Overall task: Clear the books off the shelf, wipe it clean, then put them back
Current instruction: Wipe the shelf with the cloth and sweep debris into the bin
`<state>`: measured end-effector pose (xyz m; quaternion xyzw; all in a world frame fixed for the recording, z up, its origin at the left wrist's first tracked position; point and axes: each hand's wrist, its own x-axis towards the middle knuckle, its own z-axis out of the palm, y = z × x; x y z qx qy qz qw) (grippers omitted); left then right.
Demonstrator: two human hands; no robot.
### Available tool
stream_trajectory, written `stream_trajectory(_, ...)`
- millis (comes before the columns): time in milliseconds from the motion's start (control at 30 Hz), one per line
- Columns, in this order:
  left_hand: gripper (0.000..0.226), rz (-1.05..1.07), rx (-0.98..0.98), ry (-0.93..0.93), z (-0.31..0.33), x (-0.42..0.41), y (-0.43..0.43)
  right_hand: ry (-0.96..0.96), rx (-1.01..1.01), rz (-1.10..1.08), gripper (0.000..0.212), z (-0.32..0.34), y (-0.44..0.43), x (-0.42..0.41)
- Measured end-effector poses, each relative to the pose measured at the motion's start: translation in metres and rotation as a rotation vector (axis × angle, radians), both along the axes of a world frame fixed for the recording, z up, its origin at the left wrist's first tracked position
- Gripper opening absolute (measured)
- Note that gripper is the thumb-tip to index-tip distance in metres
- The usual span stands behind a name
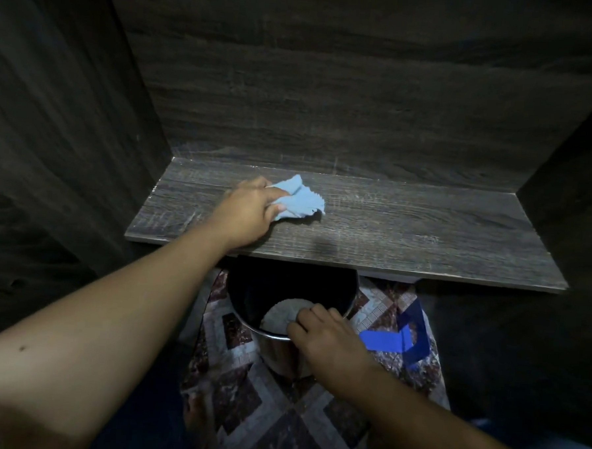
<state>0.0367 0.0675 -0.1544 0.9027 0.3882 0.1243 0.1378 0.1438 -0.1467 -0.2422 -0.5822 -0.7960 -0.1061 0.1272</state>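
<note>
The dark wooden shelf point(390, 229) spans the middle. Below it, at 6 o'clock, lies a patterned floor point(243, 410), and on it stands a metal bin point(277, 352). The right hand point(329, 343) curls its fingers over the bin's near rim. The left hand point(247, 211), toward the shelf's 9 o'clock, pinches a blue cloth point(302, 204) that rests on the board (blue tape point(384, 342) sits at the bin's 3 o'clock).

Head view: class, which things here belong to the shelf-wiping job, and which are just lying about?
In the job: shelf; blue cloth, gripped by the left hand; bucket below the shelf edge, rim held by the right hand, probably for dust.
Lying about: blue tape on the tiled floor.
</note>
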Motion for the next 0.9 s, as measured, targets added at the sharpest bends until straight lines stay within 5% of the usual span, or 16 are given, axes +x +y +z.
stream_trajectory(167, 0.038, -0.113, 0.118, 0.169, -0.014, -0.005, -0.029, -0.003, -0.030, 0.013, 0.034, 0.001, -0.002, 0.003)
stream_trajectory(300, 0.034, -0.259, -0.010, 0.185, 0.001, -0.014, -0.058, 0.029, -0.025, 0.027, 0.034, 0.008, -0.009, -0.003)
stream_trajectory(400, 0.030, -0.216, -0.012, 0.038, 0.020, -0.022, -0.071, 0.012, -0.034, 0.043, 0.035, 0.014, -0.017, -0.008)
stream_trajectory(600, 0.027, 0.066, 0.385, -0.242, 0.043, -0.022, -0.090, -0.002, -0.100, 0.021, 0.042, 0.017, -0.024, -0.012)
stream_trajectory(767, 0.033, 0.035, 0.110, 0.154, 0.003, -0.033, -0.092, 0.001, -0.048, 0.021, 0.040, 0.022, -0.024, -0.010)
stream_trajectory(900, 0.027, 0.016, 0.279, -0.143, 0.015, -0.027, -0.092, 0.009, 0.013, 0.031, 0.030, 0.022, -0.021, -0.005)
